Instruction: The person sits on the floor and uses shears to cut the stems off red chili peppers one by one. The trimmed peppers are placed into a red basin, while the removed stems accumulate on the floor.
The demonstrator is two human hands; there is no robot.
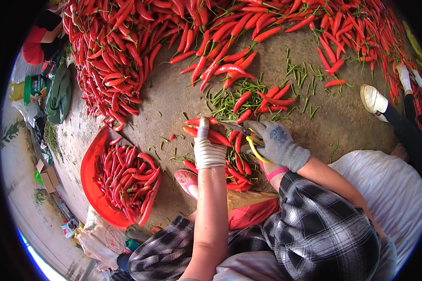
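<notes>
Several red chili peppers (216, 137) are gripped in my left hand (210, 151), which wears a striped white glove. In a grey glove, my right hand (279, 142) holds scissors with yellow handles (256, 149). The blades (234, 126) reach left to the green stem of a pepper at my left fingers; whether they touch it is hard to tell. Just beyond both hands lies a heap of cut green stems (237, 96), with some red peppers (276, 100) on it. More peppers (239, 175) lie on the ground between my feet.
A red plastic scoop (88, 175) full of peppers stands at my left. Large pepper piles (116, 59) spread across the concrete floor (176, 95) ahead. A white sack (383, 182) sits at my right, near another person's shoe (374, 100) and gloved hands (404, 77).
</notes>
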